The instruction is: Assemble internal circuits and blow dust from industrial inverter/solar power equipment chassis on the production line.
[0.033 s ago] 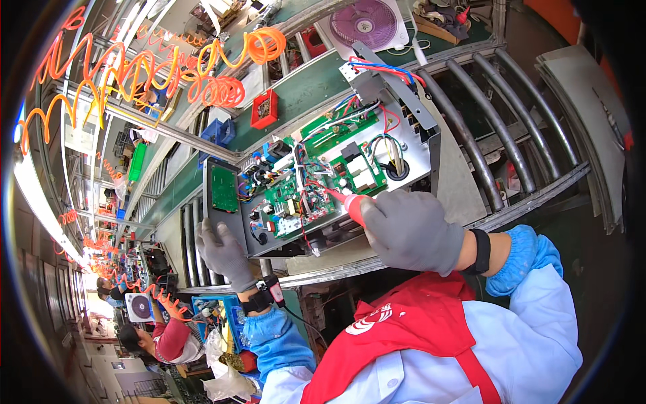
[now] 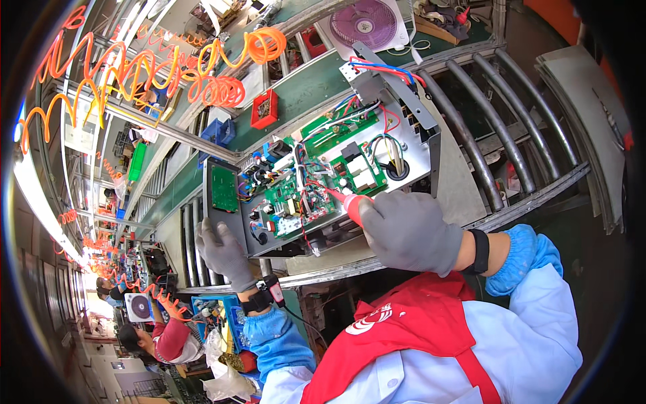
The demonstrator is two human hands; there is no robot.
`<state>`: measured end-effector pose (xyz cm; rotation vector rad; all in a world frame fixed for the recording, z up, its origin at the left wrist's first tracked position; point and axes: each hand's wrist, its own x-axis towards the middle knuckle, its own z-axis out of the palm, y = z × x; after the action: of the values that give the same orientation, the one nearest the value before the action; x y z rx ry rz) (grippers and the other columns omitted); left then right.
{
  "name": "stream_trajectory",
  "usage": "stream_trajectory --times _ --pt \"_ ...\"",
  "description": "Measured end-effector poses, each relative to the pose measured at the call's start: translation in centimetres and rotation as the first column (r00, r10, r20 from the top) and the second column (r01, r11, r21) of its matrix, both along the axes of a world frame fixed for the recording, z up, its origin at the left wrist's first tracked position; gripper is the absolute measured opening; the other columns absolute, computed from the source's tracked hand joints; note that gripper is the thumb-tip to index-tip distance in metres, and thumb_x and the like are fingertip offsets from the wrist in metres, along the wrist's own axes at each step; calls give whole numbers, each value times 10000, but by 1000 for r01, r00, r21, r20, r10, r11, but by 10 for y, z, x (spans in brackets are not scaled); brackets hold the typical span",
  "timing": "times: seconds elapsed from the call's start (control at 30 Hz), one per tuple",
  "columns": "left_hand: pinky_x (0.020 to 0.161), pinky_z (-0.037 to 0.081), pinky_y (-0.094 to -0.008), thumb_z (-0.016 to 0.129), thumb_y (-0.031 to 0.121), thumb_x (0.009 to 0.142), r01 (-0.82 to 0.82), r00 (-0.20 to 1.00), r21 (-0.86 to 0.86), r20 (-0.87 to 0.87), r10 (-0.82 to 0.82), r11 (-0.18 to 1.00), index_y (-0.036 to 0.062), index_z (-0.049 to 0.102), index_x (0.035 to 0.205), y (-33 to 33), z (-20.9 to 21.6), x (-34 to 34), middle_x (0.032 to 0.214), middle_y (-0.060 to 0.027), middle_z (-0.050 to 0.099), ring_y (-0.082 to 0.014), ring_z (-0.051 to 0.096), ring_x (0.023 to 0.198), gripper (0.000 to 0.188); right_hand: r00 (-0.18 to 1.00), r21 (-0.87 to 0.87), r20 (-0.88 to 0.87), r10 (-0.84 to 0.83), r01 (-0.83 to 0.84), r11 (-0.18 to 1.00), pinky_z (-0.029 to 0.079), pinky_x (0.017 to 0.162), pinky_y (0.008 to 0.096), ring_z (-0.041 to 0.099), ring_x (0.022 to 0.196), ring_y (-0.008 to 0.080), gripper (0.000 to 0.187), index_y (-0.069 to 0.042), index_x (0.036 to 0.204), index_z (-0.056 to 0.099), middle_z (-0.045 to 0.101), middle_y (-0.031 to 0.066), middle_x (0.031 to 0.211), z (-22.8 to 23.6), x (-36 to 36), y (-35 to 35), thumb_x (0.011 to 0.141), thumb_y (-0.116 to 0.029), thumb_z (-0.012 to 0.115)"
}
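Note:
A metal chassis point(image 2: 433, 161) lies open-topped in front of me, holding several green circuit boards point(image 2: 289, 196) and bundles of coloured wires. My right hand point(image 2: 412, 232), in a grey glove, is closed around a screwdriver point(image 2: 351, 205) with a red handle. Its shaft points left into the boards and wires; the tip is hard to make out among them. My left hand point(image 2: 225, 256), gloved too, grips the chassis's left end, next to the upright panel that carries a small green board point(image 2: 224, 189). The undersides of its fingers are hidden.
The chassis rests on a roller conveyor point(image 2: 501, 131) running left to right. Beyond it are a red parts bin point(image 2: 264, 109), blue bins point(image 2: 219, 131) and a purple-and-white fan point(image 2: 364, 25). Orange coiled hoses point(image 2: 222, 91) hang at upper left. A co-worker point(image 2: 165, 340) is at lower left.

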<state>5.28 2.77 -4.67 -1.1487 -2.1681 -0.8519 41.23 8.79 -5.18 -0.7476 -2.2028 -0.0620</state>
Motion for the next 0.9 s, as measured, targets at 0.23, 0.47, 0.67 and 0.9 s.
stream_trajectory --times 0.23,0.47,0.67,0.9 --pt "977 451 -455 623 197 890 -45 993 -42 -109 41 998 44 647 1213 -1 -3 -5 1243 -192 602 -361 568 1153 358 1000 -58 -12 18 -18 998 453 499 337 585 598 202 243 -34 969 596 537 59 726 -2 -8 1 791 -192 647" --pt "928 471 -466 596 202 905 12 985 -28 -174 -17 1000 46 648 1211 -4 -7 -11 1198 -212 613 -384 579 1117 348 975 -313 -223 -23 -49 948 517 646 399 644 755 323 310 -44 993 613 626 120 852 17 2 -6 741 -189 721" --pt "828 524 -450 491 244 976 139 956 62 -268 -117 988 31 658 1187 -6 -8 -18 1175 -219 621 -385 628 1021 343 989 -350 -146 -29 -24 937 516 748 377 658 820 308 348 -37 1047 618 633 154 904 101 50 2 739 -159 723" --pt "839 515 -458 524 152 917 86 985 82 -157 -72 993 70 663 1192 -5 -9 -14 1190 -217 614 -385 625 1015 319 975 -226 66 210 -191 955 517 727 412 643 805 361 349 -37 1025 617 630 170 873 145 39 74 721 -186 702"
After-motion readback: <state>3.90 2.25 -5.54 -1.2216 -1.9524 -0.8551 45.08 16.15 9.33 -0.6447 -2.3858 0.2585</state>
